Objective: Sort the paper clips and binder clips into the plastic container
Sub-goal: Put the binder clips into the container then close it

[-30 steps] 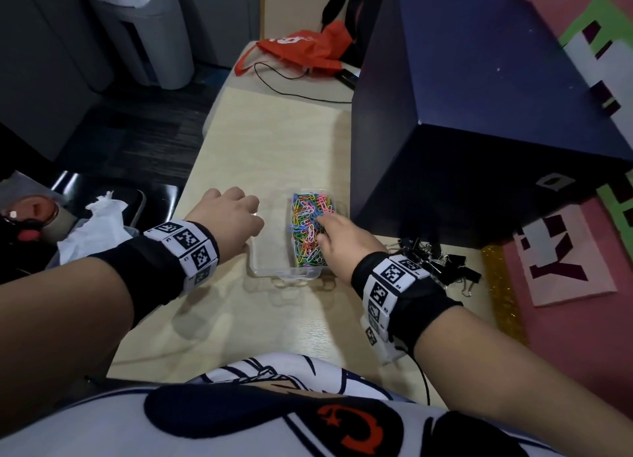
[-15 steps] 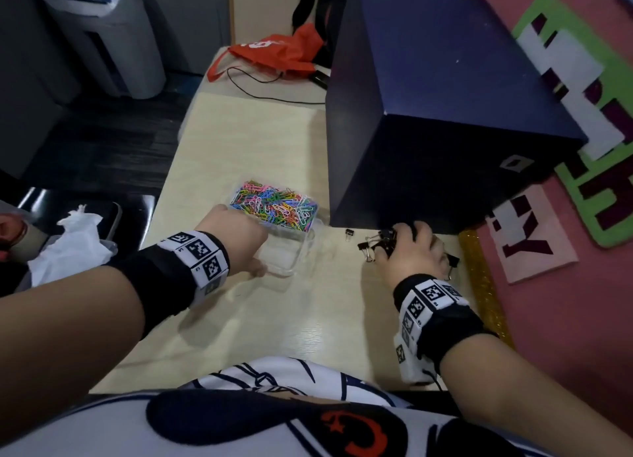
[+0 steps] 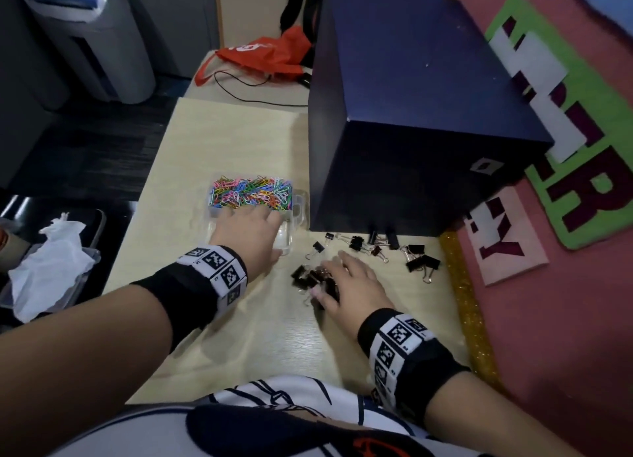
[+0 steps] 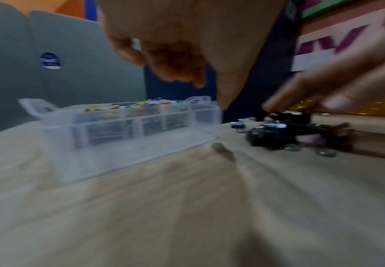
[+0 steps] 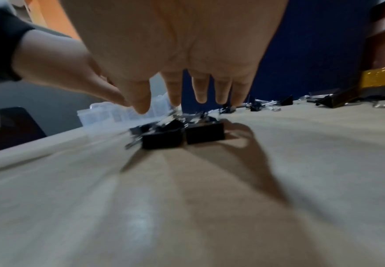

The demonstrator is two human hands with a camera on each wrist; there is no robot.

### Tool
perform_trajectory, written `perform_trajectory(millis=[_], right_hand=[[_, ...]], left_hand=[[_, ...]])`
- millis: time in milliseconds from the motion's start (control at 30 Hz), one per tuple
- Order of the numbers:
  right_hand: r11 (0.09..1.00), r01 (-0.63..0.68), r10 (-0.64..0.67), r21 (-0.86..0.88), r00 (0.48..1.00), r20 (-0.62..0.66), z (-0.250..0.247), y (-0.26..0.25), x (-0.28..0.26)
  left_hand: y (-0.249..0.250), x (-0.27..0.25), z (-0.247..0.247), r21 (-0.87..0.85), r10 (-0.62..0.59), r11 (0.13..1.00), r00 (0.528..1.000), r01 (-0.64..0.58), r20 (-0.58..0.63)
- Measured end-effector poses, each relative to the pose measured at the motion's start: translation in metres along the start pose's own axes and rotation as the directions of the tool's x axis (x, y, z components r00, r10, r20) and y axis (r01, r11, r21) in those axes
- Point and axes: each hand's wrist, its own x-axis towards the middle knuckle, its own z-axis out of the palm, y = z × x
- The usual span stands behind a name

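Observation:
A clear plastic container (image 3: 297, 203) (image 4: 129, 130) sits on the wooden table, its far compartment full of coloured paper clips (image 3: 251, 191). My left hand (image 3: 250, 230) (image 4: 186, 72) lies over its near compartment with loosely curled fingers, the thumb tip at the container's right corner. My right hand (image 3: 346, 278) (image 5: 173, 106) is spread flat, fingers straight, on a clump of black binder clips (image 3: 306, 276) (image 5: 182, 135) just right of the container. More binder clips (image 3: 419, 259) lie scattered behind it. Both wrist views are motion-blurred.
A large dark blue box (image 3: 411, 114) stands right behind the scattered clips and beside the container. A gold glitter strip (image 3: 469, 306) edges the table on the right. A red bag (image 3: 270, 54) and a cable lie at the far end; a tissue (image 3: 48, 268) lies off to the left.
My right hand left the paper clips, reached the binder clips by the box and dragged a clump toward me. My left hand turned the container so the paper clips face away.

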Motion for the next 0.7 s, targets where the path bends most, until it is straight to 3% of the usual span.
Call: perform_trajectory(millis=[67, 133, 267, 367, 433, 700], right_hand=[[0.999, -0.044, 0.046, 0.018, 0.994, -0.095, -0.01, 0.008, 0.003], [0.986, -0.16, 0.164, 0.037, 0.978, -0.132, -0.021, 0.024, 0.006], [0.926, -0.378, 0.376, 0.008, 0.919, -0.114, -0.041, 0.057, 0.014], [0.898, -0.436, 0.439, -0.068, 0.897, 0.047, -0.045, 0.068, 0.018], [0.906, -0.416, 0.422, -0.075, 0.899, 0.119, -0.04, 0.066, 0.017], [0.993, -0.115, 0.118, -0.03, 0.982, 0.147, -0.02, 0.022, 0.012]], left_hand=[[0.017, -0.006, 0.001, -0.06, 0.171, 0.983, 0.985, -0.172, -0.021], [0.034, -0.01, 0.009, -0.109, 0.263, 0.96, 0.964, -0.258, 0.041], [0.049, -0.018, 0.024, -0.103, 0.227, 0.972, 0.95, -0.209, 0.215], [0.048, -0.024, 0.033, -0.08, 0.217, 0.976, 0.944, -0.203, 0.25], [0.047, -0.026, 0.037, -0.081, 0.207, 0.978, 0.947, -0.192, 0.246], [0.045, -0.021, 0.046, -0.083, 0.111, 0.992, 0.965, -0.094, 0.236]])
